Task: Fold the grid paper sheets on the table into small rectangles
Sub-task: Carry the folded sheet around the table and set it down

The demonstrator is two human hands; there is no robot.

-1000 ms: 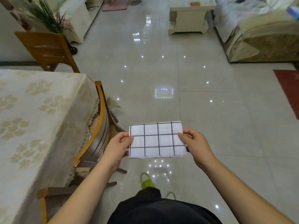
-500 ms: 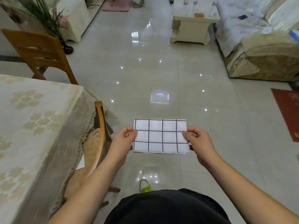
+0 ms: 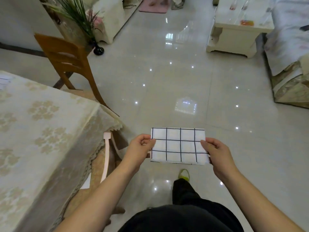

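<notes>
A folded grid paper sheet, white with black lines, hangs flat in the air above the tiled floor, in front of me. My left hand pinches its left edge and my right hand pinches its right edge. The table, under a cream flowered cloth, lies to my left. Another sheet peeks in at the table's far left edge, mostly cut off.
A chair is tucked under the table's near corner and a wooden chair stands at its far end. A potted plant, a white low table and a covered sofa stand beyond on the glossy floor.
The view has swung and lifted, so the table and far chair sit further into frame. Both hands keep their hold on the folded sheet, which stays level in front of me.
</notes>
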